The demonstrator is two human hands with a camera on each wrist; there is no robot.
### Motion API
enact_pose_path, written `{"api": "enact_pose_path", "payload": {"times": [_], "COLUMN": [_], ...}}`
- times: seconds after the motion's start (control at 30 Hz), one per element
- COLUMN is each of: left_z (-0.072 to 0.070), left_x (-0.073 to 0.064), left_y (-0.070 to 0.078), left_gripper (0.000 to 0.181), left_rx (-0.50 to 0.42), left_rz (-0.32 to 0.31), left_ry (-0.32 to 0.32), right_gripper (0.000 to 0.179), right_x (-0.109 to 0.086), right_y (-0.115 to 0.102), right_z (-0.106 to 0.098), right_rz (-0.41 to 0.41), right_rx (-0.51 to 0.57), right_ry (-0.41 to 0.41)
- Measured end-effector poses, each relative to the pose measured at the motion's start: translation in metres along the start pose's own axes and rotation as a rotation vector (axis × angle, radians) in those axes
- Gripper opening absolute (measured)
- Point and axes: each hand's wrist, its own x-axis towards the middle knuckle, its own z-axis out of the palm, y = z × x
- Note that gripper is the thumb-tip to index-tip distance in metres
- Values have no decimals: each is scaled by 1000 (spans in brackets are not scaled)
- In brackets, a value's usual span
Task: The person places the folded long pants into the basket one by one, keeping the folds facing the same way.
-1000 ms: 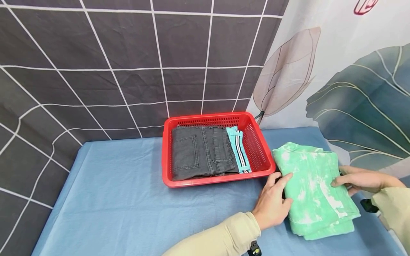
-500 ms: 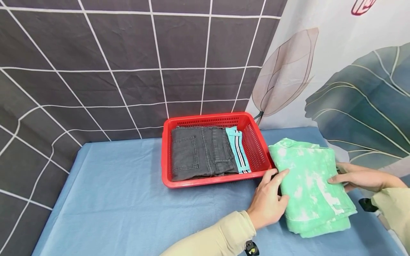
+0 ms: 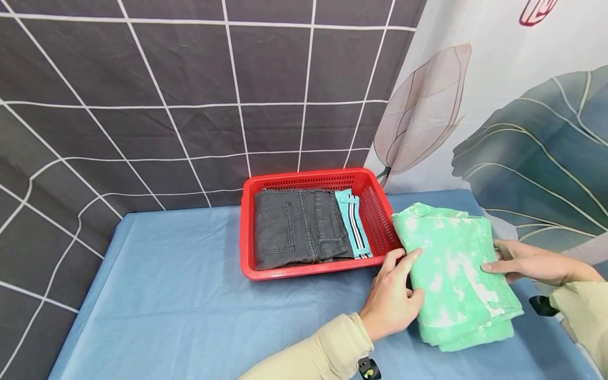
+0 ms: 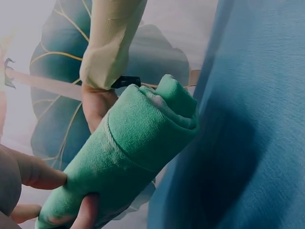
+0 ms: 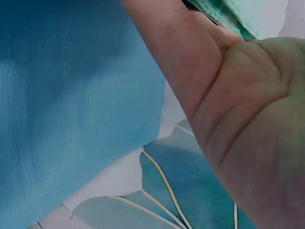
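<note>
A folded green-and-white tie-dye garment [image 3: 461,279] is held between both hands at the right of the head view, just beside the basket. My left hand [image 3: 393,302] grips its left edge. In the left wrist view, fingers [image 4: 40,174] and thumb lie on the thick folded garment [image 4: 138,138]. My right hand [image 3: 532,263] pinches the right edge, thumb on top and the other fingers underneath. Its palm [image 5: 257,95] fills the right wrist view, with a corner of green cloth above. The garment's upper left corner overlaps the basket's right rim in the head view.
The red plastic basket [image 3: 304,273] stands against the dark grid-patterned backdrop [image 3: 271,63]. Folded black jeans [image 3: 285,227] and a turquoise garment [image 3: 353,221] with a striped band lie in it. Blue cloth [image 3: 190,306] covers the table. A leaf-patterned curtain [image 3: 541,153] hangs at right.
Both hands have carried the green garment a little to the left and slightly upward in view, closer to the basket. The basket and the clothes in it have stayed put.
</note>
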Motion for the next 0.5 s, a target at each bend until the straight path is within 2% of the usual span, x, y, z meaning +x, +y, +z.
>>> {"api": "enact_pose_path", "payload": {"times": [0.23, 0.5], "left_z": [-3, -6], "left_x": [0, -1], "left_y": [0, -1], "left_gripper": [73, 72], "left_rx": [-17, -128], "left_rz": [-12, -45], "left_ry": [28, 71], "right_gripper": [77, 76], "right_x": [1, 2], "right_y": [-4, -7], "right_z": [2, 4], "right_rz": [-1, -50], "right_rx": [8, 13], "right_ry": [4, -5]}}
